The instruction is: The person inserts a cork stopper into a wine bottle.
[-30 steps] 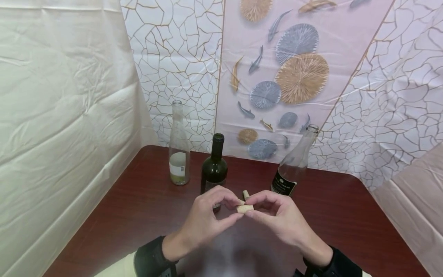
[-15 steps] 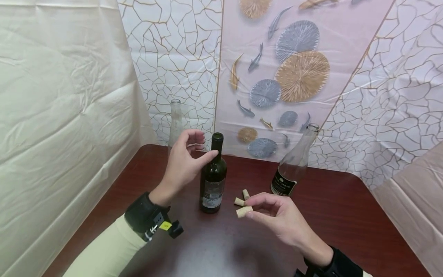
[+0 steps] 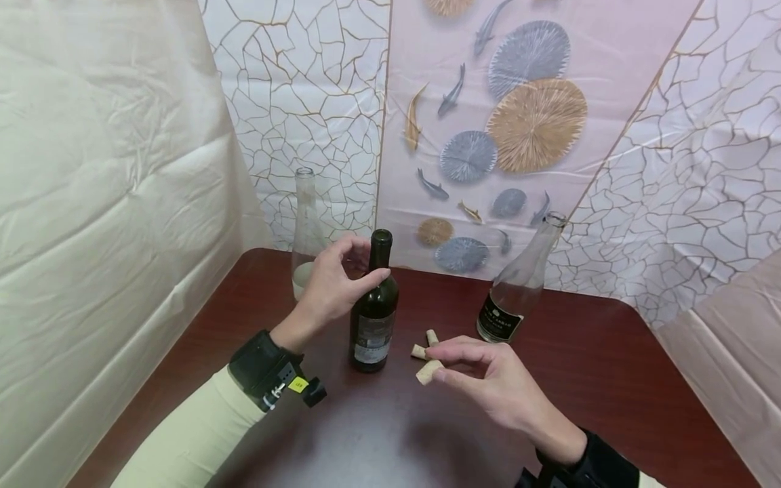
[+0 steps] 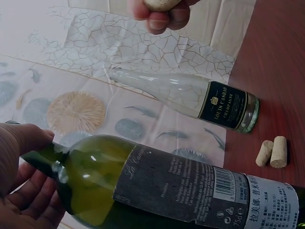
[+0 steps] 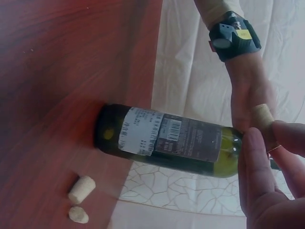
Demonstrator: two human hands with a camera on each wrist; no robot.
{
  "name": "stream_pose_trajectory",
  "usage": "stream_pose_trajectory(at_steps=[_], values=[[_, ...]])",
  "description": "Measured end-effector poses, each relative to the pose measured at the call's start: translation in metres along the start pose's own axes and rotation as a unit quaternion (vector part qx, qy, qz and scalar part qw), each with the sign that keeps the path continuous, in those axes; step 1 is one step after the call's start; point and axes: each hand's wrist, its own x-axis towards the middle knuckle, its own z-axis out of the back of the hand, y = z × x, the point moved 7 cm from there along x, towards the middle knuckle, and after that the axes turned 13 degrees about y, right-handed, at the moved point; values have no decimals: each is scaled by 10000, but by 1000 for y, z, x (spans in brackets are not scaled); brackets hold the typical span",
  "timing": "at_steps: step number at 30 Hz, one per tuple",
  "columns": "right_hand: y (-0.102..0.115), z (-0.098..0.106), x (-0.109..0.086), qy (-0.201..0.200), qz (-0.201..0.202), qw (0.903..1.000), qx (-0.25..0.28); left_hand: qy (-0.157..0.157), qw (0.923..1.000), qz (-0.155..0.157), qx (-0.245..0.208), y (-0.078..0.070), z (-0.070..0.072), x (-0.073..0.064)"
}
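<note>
In the head view a dark green wine bottle (image 3: 375, 325) stands upright on the table. My left hand (image 3: 332, 281) is at its neck, thumb in front and fingers behind; the left wrist view shows them curled round the neck (image 4: 47, 157). A cork (image 3: 430, 372) is pinched between the thumb and fingers of my right hand (image 3: 494, 379), held above the table in front of the bottle's right side. Two more corks lie beyond that hand: one cork (image 3: 418, 352) and another cork (image 3: 432, 337), both also visible in the right wrist view.
A clear bottle with a black label (image 3: 500, 318) stands at the back right. Behind my left hand is another clear bottle (image 3: 306, 217), partly hidden. The reddish-brown table (image 3: 598, 366) ends at patterned cloth behind and pale cloth (image 3: 122, 203) at the left.
My left hand has left the cork, where both hands met, and moved forward to the green bottle's neck. My right hand still holds the cork in nearly the same place.
</note>
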Motion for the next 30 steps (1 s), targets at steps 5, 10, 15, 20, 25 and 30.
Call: stream_pose_trajectory(at_steps=[5,10,15,20,25,30], values=[[15,4,15,85,92,9947,-1020,-26,9999,-171,13,2,0,-1],[32,15,41,81,190,9811,-1926,-65,9998,-178,65,3,-1,-3],[45,27,70,15,273,9753,-2193,-168,9993,-221,252,6,-3,-6],[58,42,97,-60,299,9743,-2232,-289,9981,-405,365,6,-6,-8],[76,56,116,-77,356,9713,-2350,-330,9977,-501,308,7,-8,-8],[90,64,132,55,282,9651,-2603,-346,9980,-456,256,6,-8,-8]])
